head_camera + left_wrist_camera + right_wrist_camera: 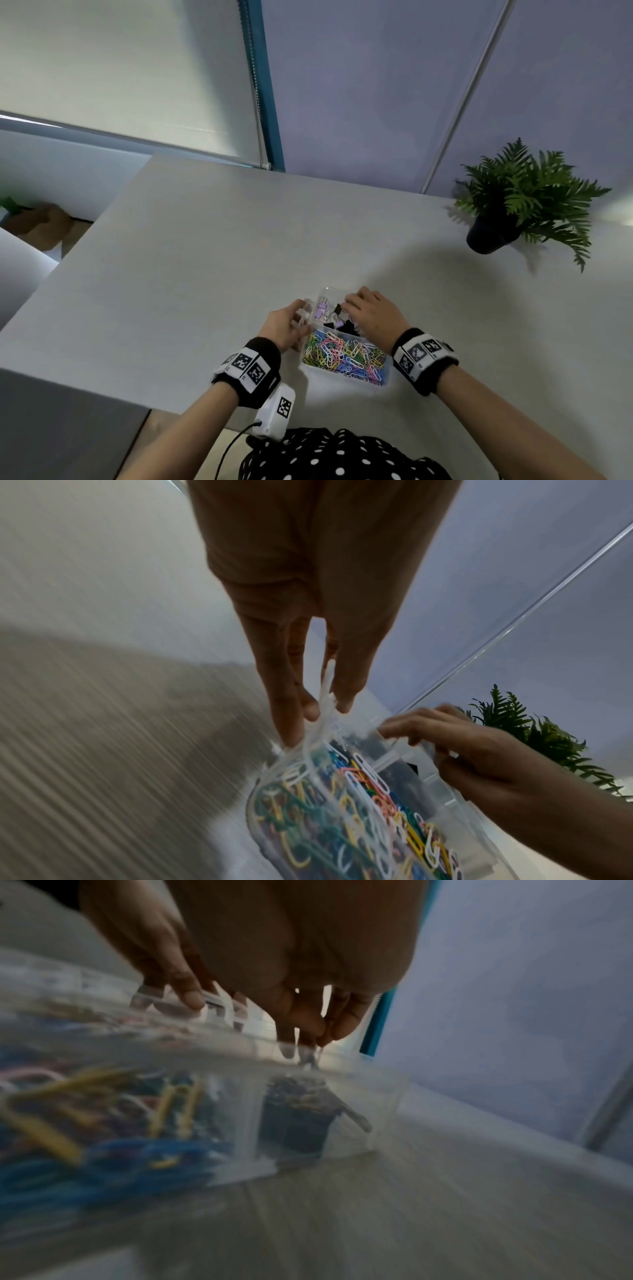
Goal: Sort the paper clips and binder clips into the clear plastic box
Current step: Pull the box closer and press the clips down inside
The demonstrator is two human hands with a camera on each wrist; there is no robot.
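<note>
The sorting is judged to be nearly complete: no loose clips are seen on the table [205,257] around the clear plastic box [344,375], and what remains appears to be the settling of the last binder clips and perhaps the closing of the box. The box is found directly between the two hands, near the table's front edge. Its larger compartment, nearer the wrists, is filled with a dense heap of paper clips [344,354] in yellow, blue, green, pink and white; the smaller compartment, under and just beyond the fingertips, is occupied by binder clips [330,313] in black and pale purple with wire handles.

The left hand [286,325] is held at the box's left side, and a thin clear plastic piece [325,696], possibly a lid or flap of the box, is pinched between its thumb and fingers [349,680]. The right hand [371,313] is laid over the binder-clip compartment with fingers curled downward into it; something small seems to be pinched at the fingertips [308,1026], but through the blur it cannot be told what. The box's walls are transparent, so the contents are seen through them, divided by a clear partition
</note>
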